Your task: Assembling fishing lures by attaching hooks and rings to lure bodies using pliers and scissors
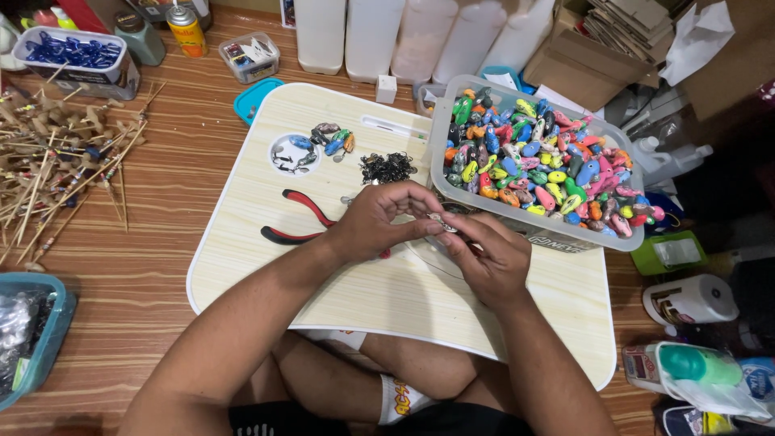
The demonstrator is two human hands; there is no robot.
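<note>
My left hand (386, 220) and my right hand (487, 257) meet over a pale wooden lap tray (242, 234), fingertips pinching a small silvery lure piece (442, 221) between them. Just behind my hands stands a clear plastic tub (440, 157) filled with many small colourful lure bodies (541, 161). Red-handled pliers (300, 222) lie on the tray left of my left hand. A heap of small black metal rings (387, 168) sits behind my left hand. A few finished painted lures (333, 139) lie near a round recess (294, 153) in the tray.
Bamboo sticks (56, 173) lie scattered at the left on the wooden floor. A blue basket (36, 339) sits at the lower left. White bottles (379, 32), a cardboard box (597, 48) and small containers (73, 56) line the back. Bottles and a tape roll (690, 300) crowd the right.
</note>
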